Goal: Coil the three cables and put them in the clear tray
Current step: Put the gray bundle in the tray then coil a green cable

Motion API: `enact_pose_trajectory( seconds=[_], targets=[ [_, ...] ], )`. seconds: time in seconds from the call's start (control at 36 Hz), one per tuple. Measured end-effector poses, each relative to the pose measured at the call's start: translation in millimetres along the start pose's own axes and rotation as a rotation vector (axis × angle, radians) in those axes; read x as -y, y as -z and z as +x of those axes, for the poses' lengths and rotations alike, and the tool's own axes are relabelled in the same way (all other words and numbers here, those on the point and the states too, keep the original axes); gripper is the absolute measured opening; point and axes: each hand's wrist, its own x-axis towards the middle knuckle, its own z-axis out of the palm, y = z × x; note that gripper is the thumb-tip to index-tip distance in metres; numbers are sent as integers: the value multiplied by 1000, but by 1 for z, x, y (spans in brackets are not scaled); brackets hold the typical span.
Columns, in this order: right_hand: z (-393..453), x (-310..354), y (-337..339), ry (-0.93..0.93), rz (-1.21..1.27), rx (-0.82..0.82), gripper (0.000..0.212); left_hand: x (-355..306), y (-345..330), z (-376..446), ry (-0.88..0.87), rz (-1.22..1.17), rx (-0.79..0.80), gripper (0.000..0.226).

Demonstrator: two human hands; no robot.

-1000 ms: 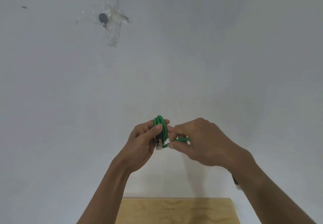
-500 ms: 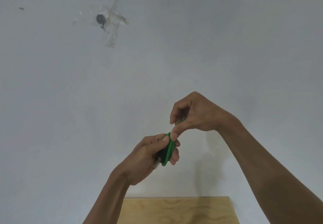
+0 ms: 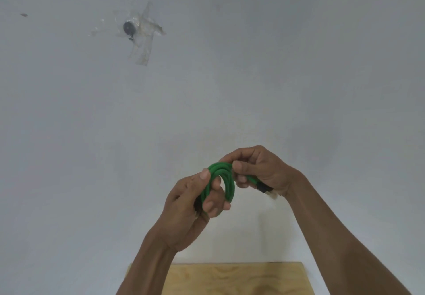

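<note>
Now the right hand (image 3: 259, 170) has come back down from the raised position it held half a second ago and sits level with the left hand (image 3: 190, 205), and the thick green rubber-sheathed cable (image 3: 222, 179) reads as an open bundle of several loops rather than the flat, edge-on band seen then. A second ago the loops were pinched tight between both hands; since then another turn appears to have been laid on, so I judge this cable's coiling is close to done, with only its tail left to tuck.

Both hands are closed on the cable. The left one grips the lower part of the loops, thumb pressed on the upper left of the arch and fingers curled through the middle. The right one pinches the top of the arch between thumb and forefinger, and the free end runs through its curled fingers.

That end, a black plug with a pale clear tip (image 3: 266, 190), points down and to the right, just beside the right wrist. The coil stands roughly upright, its long axis running top to bottom, arch uppermost.

It is held in the air before a pale wall, above the light plywood worktop (image 3: 230, 278). No clear tray or other cables are in view.
</note>
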Motion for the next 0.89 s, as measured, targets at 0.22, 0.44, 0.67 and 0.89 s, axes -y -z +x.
enact_pose_trajectory(
  seconds=[0.22, 0.44, 0.67, 0.89],
  targets=[
    [-3, -1, -35, 21, -196, -203, 39, -4, -6, 5, -55, -100, -177, 37],
    [3, -25, -58, 121, 2, -377, 37, -6, -1, 12, -93, 9, -257, 36],
    [8, -27, -58, 182, -125, -475, 32, -5, 14, 10, -179, 512, -354, 34],
    [8, -33, -53, 93, -148, -406, 28, 1, 23, 13, -195, 955, -461, 26]
  ],
)
